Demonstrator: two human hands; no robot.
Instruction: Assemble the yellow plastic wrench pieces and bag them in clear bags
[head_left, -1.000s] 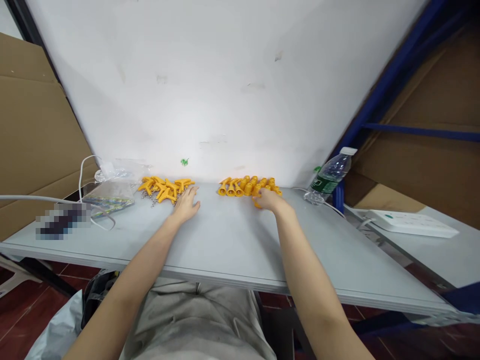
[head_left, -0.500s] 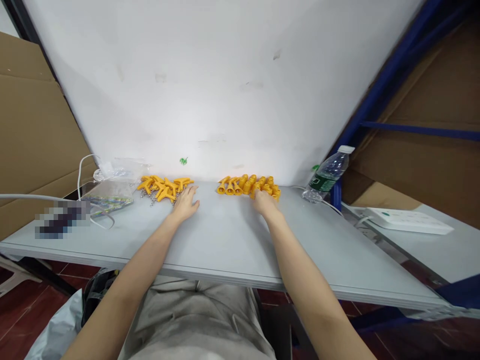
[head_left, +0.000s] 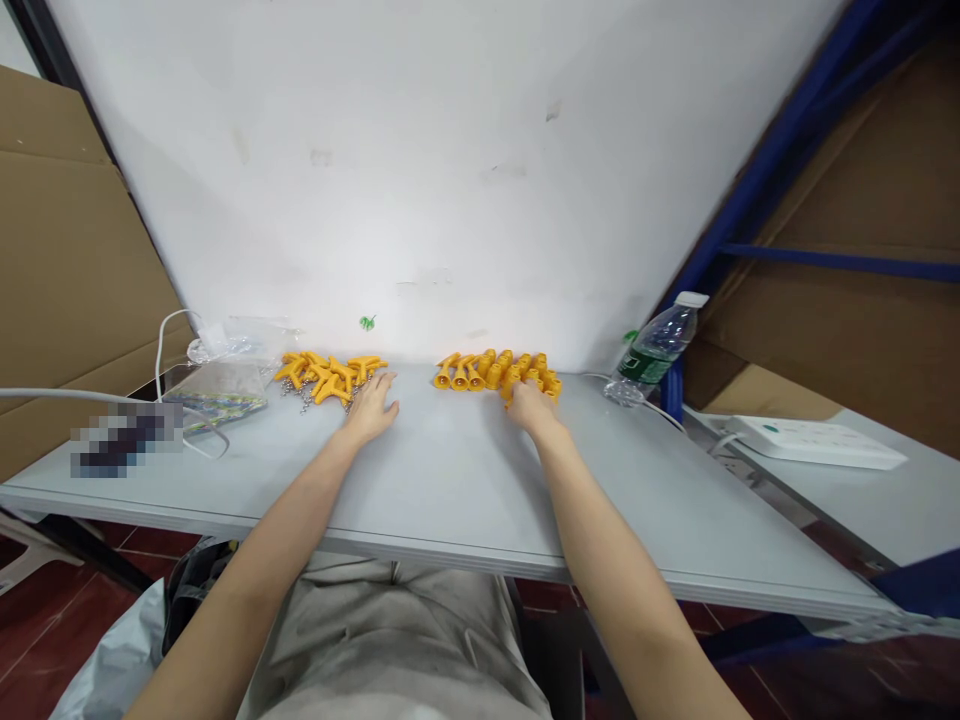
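My left hand lies on the table with its fingers stretched apart and nothing in it. Its fingertips touch or nearly touch a pile of yellow T-shaped plastic handles, some with thin metal pieces like chains or screws. Over on the right, my right hand is closed at the near edge of a cluster of yellow cup-shaped plastic pieces. Its curled fingers seem to grip one of these, partly hidden by the hand. To the left of that cluster, several yellow funnel-like pieces lie with round openings facing me.
A white wall closes off the back of the grey table. At the right stands a tilted plastic bottle, with a white power strip beyond. Clear plastic bags and white cables sit at the left, beside cardboard.
My right hand has shifted slightly to the right at the cluster of cup-shaped pieces. My left hand has stayed where it was.
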